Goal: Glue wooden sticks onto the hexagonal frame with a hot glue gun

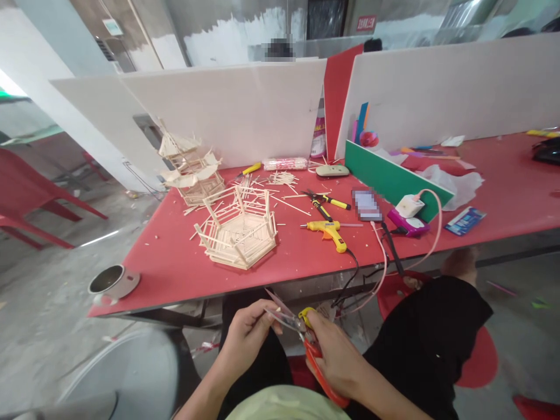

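Right fingers [322, 326] clamped on scissors [311, 350], axis diagonal, tips forward-left, left fingers [261, 309] pinching pale sliver [278, 310]

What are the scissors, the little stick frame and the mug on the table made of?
Scissors: blades look like metal, thin and shiny; the smooth, bright handles are probably plastic.
Stick frame: likely bare wood, being pale tan, matte and unpainted-looking.
Mug: smooth and whitish, seemingly a little glossy; maybe ceramic or enamelled metal, I can't tell.
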The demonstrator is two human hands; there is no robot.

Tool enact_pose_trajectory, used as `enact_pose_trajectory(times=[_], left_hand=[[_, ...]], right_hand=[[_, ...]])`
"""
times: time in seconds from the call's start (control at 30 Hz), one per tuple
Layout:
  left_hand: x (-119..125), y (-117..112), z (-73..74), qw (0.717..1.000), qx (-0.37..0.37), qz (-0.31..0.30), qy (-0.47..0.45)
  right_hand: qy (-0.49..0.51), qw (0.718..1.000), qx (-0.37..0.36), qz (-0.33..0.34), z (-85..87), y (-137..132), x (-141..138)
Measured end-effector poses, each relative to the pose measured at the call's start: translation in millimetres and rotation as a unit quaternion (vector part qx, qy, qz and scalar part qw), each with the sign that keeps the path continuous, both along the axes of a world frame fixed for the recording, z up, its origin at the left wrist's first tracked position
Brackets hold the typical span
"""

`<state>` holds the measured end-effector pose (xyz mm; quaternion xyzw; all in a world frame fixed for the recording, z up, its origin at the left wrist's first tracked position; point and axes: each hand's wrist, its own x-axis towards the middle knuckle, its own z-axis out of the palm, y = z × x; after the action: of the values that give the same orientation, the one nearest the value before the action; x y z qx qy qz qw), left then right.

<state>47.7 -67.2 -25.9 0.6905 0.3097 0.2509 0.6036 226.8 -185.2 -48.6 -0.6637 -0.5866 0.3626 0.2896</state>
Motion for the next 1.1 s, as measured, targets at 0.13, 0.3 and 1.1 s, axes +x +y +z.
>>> enact_pose_trajectory(times=[0.13, 0.3, 1.1], left_hand=[[-1, 1, 2.2, 1.000, 0.015, -0.003, 0.010], [-2, 4, 6.7, 0.998, 0.052, -0.012, 0.018], [1, 6, 5.7, 0.984, -0.107, 0.091, -0.106]], right_hand=[[0.004, 1.000, -0.007, 0.005, 2.5, 3, 0], [0.027, 0.999, -0.024, 0.018, 9.1, 2, -2], [-0.130, 0.986, 0.091, -0.059, 1.6, 13, -11]])
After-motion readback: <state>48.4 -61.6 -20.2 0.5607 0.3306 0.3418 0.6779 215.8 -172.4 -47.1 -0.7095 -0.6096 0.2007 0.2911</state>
